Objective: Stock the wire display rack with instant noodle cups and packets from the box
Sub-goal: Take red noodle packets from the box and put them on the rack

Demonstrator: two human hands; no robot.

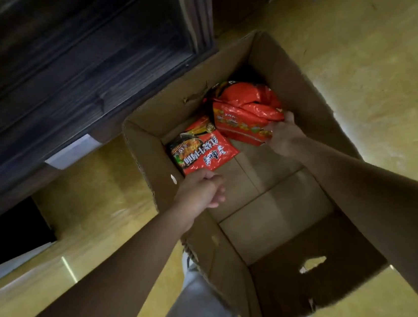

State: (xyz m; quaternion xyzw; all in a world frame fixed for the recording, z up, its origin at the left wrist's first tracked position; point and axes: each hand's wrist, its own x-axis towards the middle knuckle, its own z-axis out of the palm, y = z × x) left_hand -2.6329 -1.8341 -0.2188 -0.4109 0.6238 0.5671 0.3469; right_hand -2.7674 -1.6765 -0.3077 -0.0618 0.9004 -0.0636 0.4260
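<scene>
**Inspector:** Report the container.

**Assistant:** One open cardboard box (273, 218) stands on a yellow floor (373, 63), its flaps up and much of its bottom bare. A hand-hole is cut in the near wall. Dark wooden furniture (64, 70) lies just beyond the box's far left side.

**Inspector:** Contents?

**Assistant:** Red instant noodle stock at the far end only. A single noodle packet (202, 151), with printed characters and a bowl picture, lies flat toward the left wall. Beside it, toward the far right corner, sits a larger red multipack (247, 118), crumpled on top. Something dark lies behind it; the light is poor, so I cannot tell what it is.

**Inspector:** The hands?

**Assistant:** Both reach into the box, well apart. The left hand (201, 192) has its fingers curled at the near edge of the noodle packet and appears to pinch that edge. The right hand (283, 135) grips the near right corner of the multipack, fingers partly hidden beneath it.

**Inspector:** The rack?

**Assistant:** Not in view.
</scene>
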